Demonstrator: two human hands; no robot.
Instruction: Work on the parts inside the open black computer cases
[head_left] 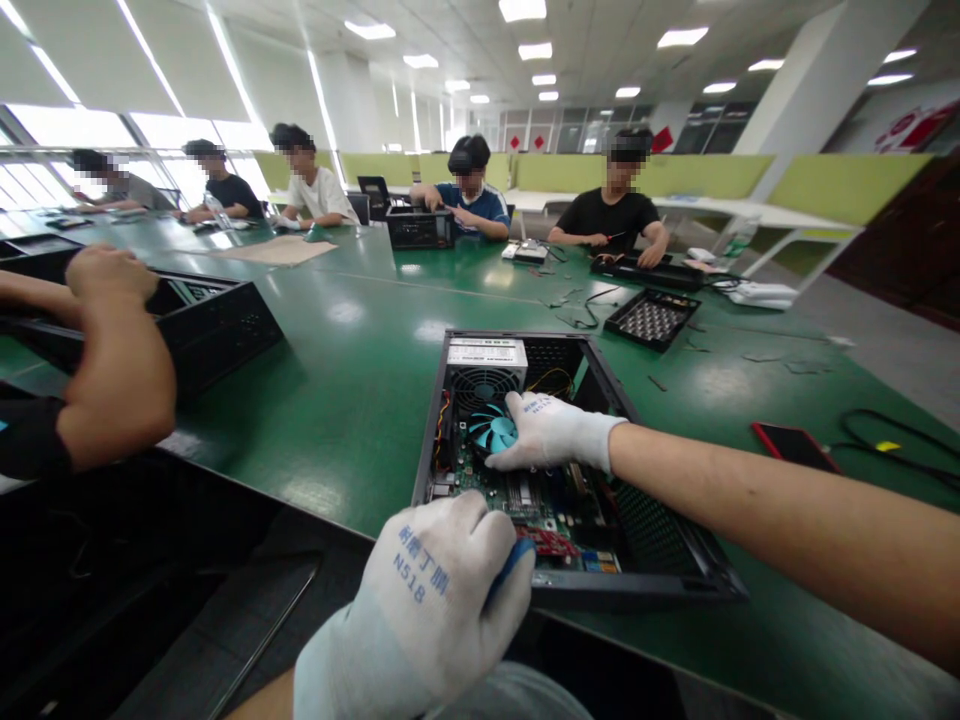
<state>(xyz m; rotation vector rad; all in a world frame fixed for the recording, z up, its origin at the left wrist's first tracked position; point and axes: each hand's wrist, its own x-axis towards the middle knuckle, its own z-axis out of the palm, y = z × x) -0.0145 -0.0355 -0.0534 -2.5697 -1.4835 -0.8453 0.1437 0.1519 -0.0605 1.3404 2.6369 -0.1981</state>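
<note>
An open black computer case (433, 440) lies on its side in front of me, with its green motherboard (491, 487) showing. Inside it, my right hand (540, 432), in a white glove, grips the right side of a cooling fan with blue blades (491, 430), thumb and fingers around its edge. My left hand (427, 590), gloved too, is closed over the case's near left corner; whatever it holds is hidden. A power supply (487, 355) with a white label sits at the case's far end. A red circuit board (547, 543) shows near the front rim.
A co-worker's arm (120, 340) reaches over another black case (217, 340) at left. Further right lie a black drive-cage-like part (652, 318), a red-edged phone (793, 445) and a black cable (892, 440). Several people sit across the green table (337, 400).
</note>
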